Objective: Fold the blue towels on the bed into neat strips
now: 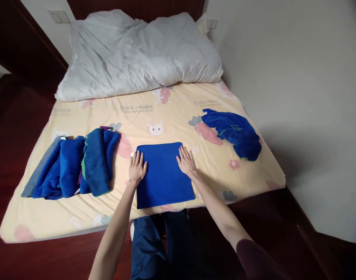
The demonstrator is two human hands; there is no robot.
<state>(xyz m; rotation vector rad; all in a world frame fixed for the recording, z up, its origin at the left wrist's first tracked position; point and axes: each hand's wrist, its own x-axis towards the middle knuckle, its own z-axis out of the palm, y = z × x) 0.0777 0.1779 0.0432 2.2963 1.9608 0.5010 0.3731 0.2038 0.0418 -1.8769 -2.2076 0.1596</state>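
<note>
A blue cloth (163, 177) lies spread flat as a near square by the front edge of the bed. My left hand (137, 167) rests palm down across its left edge, fingers stretched out. On the upper right corner lies my right hand (186, 160), also flat with its fingers extended. A small white tag (132, 154) shows beside my left fingers. To the left sits a row of folded towels (71, 165), blue with some grey, teal and purple, overlapping each other. Over on the right is a crumpled blue towel (236, 134) with green edging.
The bed (172, 126) has a yellow sheet printed with rabbits and carrots. A bunched grey-white quilt (143, 54) covers its head end. A bare wall (297, 97) runs along the right, and dark red floor (49, 260) surrounds the near side.
</note>
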